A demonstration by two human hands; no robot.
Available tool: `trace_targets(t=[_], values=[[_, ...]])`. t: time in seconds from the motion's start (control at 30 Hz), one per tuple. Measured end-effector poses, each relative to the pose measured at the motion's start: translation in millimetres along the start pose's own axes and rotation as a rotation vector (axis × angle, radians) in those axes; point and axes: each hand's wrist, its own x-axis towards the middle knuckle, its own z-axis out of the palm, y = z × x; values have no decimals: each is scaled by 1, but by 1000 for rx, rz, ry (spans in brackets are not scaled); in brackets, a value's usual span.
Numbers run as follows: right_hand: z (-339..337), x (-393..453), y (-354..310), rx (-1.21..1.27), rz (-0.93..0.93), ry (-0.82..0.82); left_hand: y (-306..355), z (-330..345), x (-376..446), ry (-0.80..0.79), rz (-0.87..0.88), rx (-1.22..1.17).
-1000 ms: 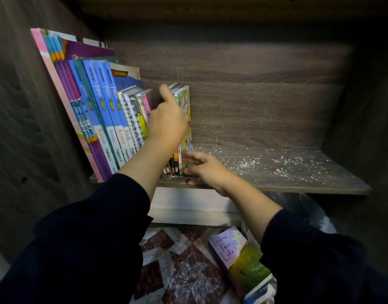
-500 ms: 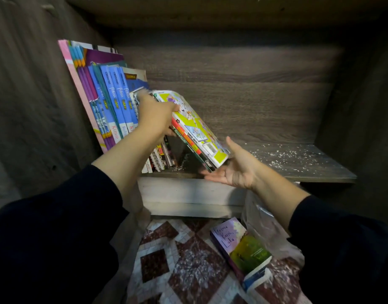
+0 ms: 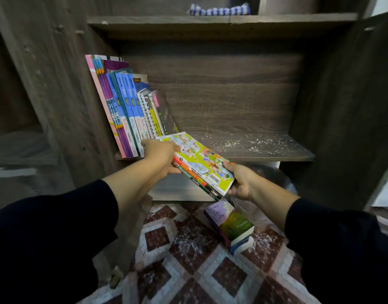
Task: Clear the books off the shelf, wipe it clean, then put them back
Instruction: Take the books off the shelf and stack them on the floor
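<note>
Clearing is underway: left hand (image 3: 160,152) and right hand (image 3: 241,181) are gripping opposite ends of a small book stack (image 3: 199,163) between their fingers, just off the dusty shelf (image 3: 254,150), probably needing lowering floorward next.

Your left hand (image 3: 160,153) is hiding the stack's (image 3: 201,163) far end, the top edge is cutting off the striped cloth (image 3: 219,10), and blur is smearing the spine titles.
</note>
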Motion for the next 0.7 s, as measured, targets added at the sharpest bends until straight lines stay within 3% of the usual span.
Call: trace_targets(t=[0.17, 0.4, 0.57, 0.7], values=[[-15, -6, 27, -41, 89, 19, -30, -4, -18, 32, -154, 13], [-40, 34, 61, -9, 118, 186, -71, -5, 22, -242, -416, 256], [-70, 105, 79, 113, 45, 384, -92, 16, 73, -360, -398, 498], [-110, 169, 112, 64, 55, 489, -106, 36, 107, -401, -410, 604]])
